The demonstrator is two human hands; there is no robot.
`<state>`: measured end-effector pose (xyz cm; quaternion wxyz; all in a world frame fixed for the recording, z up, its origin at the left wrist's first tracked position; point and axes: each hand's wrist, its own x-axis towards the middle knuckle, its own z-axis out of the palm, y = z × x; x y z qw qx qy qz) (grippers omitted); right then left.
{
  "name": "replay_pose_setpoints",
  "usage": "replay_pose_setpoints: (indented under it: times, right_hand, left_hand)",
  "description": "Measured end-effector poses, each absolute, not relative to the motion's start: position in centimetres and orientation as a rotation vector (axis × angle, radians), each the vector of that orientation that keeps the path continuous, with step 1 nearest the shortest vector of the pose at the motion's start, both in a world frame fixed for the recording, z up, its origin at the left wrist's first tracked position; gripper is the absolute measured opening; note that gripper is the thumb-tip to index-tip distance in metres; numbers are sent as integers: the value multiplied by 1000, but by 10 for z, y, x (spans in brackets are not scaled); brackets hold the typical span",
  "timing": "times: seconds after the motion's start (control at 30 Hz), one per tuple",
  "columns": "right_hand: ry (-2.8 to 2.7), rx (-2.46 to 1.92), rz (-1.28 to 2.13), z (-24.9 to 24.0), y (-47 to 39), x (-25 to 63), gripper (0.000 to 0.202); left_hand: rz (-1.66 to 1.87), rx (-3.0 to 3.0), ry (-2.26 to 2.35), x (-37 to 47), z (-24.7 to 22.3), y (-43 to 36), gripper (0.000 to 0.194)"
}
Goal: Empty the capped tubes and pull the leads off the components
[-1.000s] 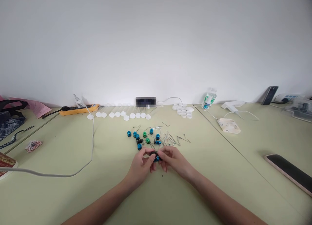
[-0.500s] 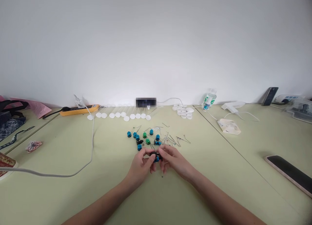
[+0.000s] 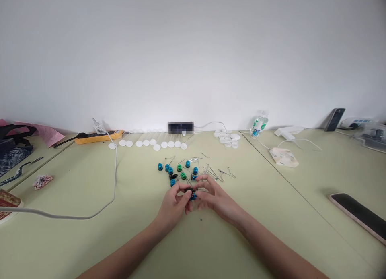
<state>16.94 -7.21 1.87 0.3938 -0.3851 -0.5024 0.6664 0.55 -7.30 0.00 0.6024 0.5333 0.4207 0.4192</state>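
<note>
My left hand (image 3: 174, 203) pinches a small black and blue part (image 3: 191, 193) between thumb and fingers, low in the middle of the view. On its right side my right hand (image 3: 213, 196) has its index finger raised and its other fingers round a thin metal rod (image 3: 201, 189) at the part. Just beyond the hands stand several blue caps (image 3: 170, 171) and green caps (image 3: 183, 175) with dark bases. A small black piece (image 3: 173, 176) lies among them. Thin metal rods (image 3: 212, 173) are scattered to the right. A tiny round piece (image 3: 201, 220) lies nearer me.
White discs on clear stems (image 3: 164, 144) line the back, with white rings (image 3: 228, 141) further right. An orange power strip (image 3: 99, 137) and white cable (image 3: 115, 178) are left. A bottle (image 3: 259, 125), paper packet (image 3: 284, 157) and phone (image 3: 357, 214) are right.
My right index finger has lifted away from the part, and the right fingers have spread a little. A thin rod now shows at them. My left hand has stayed nearly still.
</note>
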Motion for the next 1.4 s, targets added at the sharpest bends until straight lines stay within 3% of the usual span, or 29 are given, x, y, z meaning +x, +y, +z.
replay_pose_setpoints:
  times: [0.13,0.27,0.7,0.8,0.97,1.07,1.27,1.4]
  right_hand:
    - [-1354,-1010,1720,18,-72,169,29]
    - [-1263,-995,1616,17,-72,169,41]
    - [-1263,-958,1765,15,-71,169,27]
    - [-1220,-928,1681,16,-70,170,33]
    - [-1335,-956,1725,17,-71,171,26]
    - [-1324,-940,1631,19,-71,171,37]
    - [-1354,-939,1694,17,-71,171,26]
    - [-1272,-956,1734,19,-71,171,31]
  left_hand:
    - [963,1244,956,5,0,-73,34]
    - [959,1236,985,5,0,-73,34]
    - [947,1241,981,6,5,-73,35]
    - [951,1245,998,6,4,-72,35]
    - [956,1259,979,6,2,-72,34]
    - [957,1256,980,5,3,-73,33]
    - [952,1273,966,5,1,-73,31]
    - [950,1270,973,5,0,-71,30]
